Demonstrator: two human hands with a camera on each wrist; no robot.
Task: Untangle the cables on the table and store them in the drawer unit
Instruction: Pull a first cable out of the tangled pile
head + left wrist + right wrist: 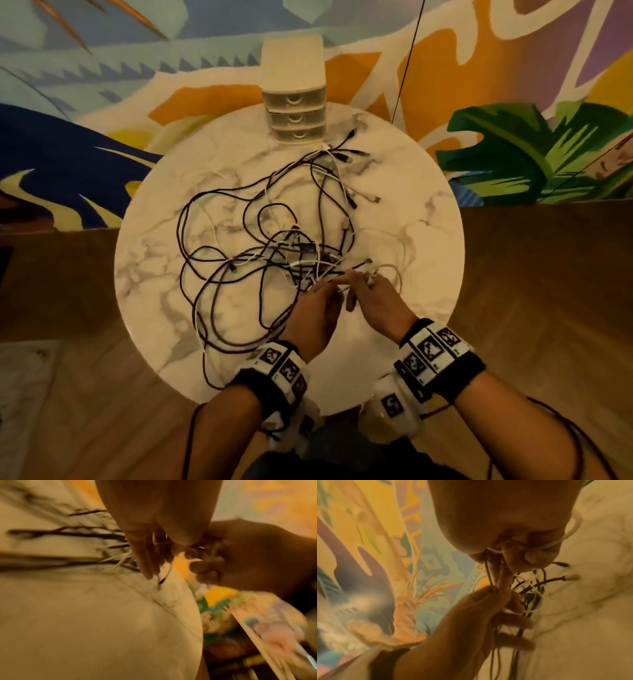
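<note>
while knotted: cables [267,246] heaped on table [154,274];
left hand [317,308]: pinching dark strands;
right hand [380,301]: gripping white cable;
drawers [294,113]: closed; nothing visibly stored

No legible text, labels or numbers anywhere.
</note>
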